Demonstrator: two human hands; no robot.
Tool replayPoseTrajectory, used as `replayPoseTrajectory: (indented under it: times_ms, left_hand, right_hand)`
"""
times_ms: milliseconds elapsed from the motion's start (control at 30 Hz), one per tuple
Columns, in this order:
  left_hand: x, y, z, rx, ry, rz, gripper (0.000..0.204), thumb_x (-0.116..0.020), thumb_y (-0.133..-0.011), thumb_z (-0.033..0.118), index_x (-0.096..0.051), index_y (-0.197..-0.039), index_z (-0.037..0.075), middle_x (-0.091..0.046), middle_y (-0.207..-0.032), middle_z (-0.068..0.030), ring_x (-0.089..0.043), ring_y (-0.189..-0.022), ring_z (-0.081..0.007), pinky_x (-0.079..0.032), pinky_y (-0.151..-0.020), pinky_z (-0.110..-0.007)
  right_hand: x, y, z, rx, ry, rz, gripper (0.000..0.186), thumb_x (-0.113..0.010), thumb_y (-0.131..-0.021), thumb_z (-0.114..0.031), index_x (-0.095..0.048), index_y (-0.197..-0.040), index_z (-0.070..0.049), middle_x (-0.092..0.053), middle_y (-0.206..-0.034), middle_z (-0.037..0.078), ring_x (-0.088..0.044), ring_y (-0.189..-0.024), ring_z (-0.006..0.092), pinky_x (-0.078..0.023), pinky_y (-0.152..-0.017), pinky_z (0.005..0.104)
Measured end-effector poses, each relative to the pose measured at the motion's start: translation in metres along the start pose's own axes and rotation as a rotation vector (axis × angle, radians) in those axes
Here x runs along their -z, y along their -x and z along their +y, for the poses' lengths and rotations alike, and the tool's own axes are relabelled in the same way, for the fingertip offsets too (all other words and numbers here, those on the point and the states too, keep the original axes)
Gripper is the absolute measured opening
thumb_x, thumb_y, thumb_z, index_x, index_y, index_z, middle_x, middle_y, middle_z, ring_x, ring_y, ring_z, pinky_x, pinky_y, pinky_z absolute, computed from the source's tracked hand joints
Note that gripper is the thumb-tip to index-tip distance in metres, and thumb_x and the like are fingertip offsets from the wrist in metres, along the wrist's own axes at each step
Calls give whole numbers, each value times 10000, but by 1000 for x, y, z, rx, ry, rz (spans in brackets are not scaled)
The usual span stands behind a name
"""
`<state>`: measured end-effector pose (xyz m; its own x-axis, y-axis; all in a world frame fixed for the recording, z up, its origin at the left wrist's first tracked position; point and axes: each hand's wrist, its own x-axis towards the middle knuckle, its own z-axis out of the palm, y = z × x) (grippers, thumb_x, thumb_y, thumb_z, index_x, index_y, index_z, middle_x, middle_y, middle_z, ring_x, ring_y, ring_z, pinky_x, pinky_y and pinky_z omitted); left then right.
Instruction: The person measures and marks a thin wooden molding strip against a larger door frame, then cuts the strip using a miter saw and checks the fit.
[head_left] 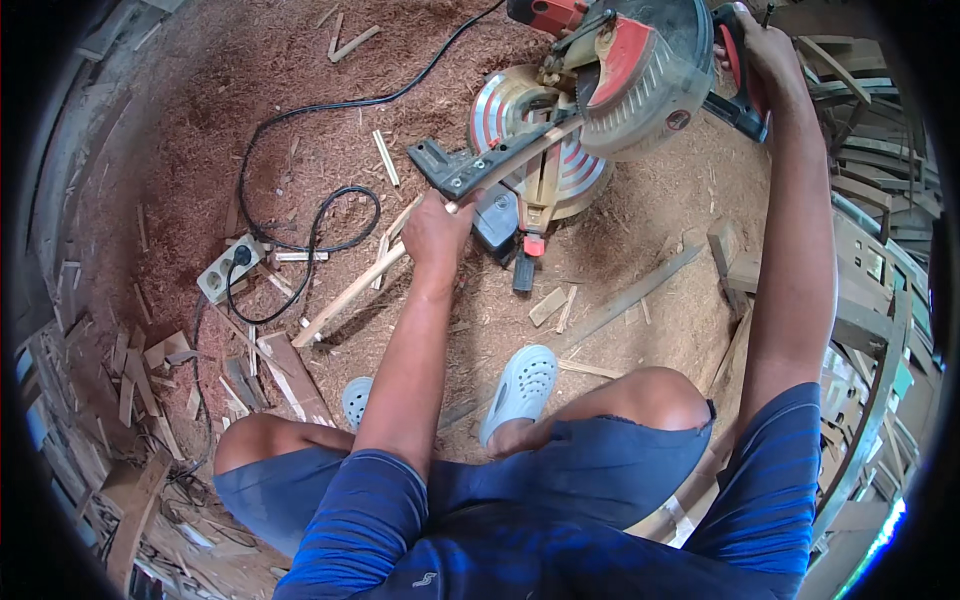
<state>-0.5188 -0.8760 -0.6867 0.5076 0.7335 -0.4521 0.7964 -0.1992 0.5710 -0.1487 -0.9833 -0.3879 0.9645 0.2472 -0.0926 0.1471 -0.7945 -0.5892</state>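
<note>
A red and black miter saw (650, 95) stands on the ground ahead of me, its head raised over a round base (590, 178). My right hand (772, 55) is wrapped round the saw's handle (737, 75) at the upper right. A long, thin wooden strip (352, 292) runs slantwise from the lower left up along the black fence (470, 172), its far end reaching the blade guard. Near the fence's left end, my left hand (437, 235) is closed round the strip. The guard and saw head partly hide the blade.
A black cord (262, 150) curls across the sawdust at left, with a plug in a white power strip (228, 268). Wood offcuts (295, 378) lie around. Stacked timber (870, 200) lines the right side. My feet, in light clogs (522, 388), are close to the saw.
</note>
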Motion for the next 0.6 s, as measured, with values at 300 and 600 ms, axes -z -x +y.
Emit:
replayPoseTrajectory:
  times_ms: [300, 600]
  left_hand:
    - [-4, 1, -17, -27, -6, 78, 668, -823, -786, 700, -760, -921, 50, -776, -868, -189, -755, -833, -400, -572, -767, -507]
    - [-5, 2, -23, -7, 14, 126, 688, -822, -746, 747, -753, -832, 68, -745, -773, -193, -732, -763, -419, -543, -722, -513]
  right_hand:
    - [-5, 11, 35, 38, -92, 76, 580, -621, -1053, -489, -742, -980, 73, -757, -790, 162, -737, -644, 201, -598, -607, 315]
    - [-7, 47, -6, -8, -76, 145, 474, -610, -1067, -414, -679, -1063, 55, -700, -805, 167, -711, -721, 292, -596, -635, 429]
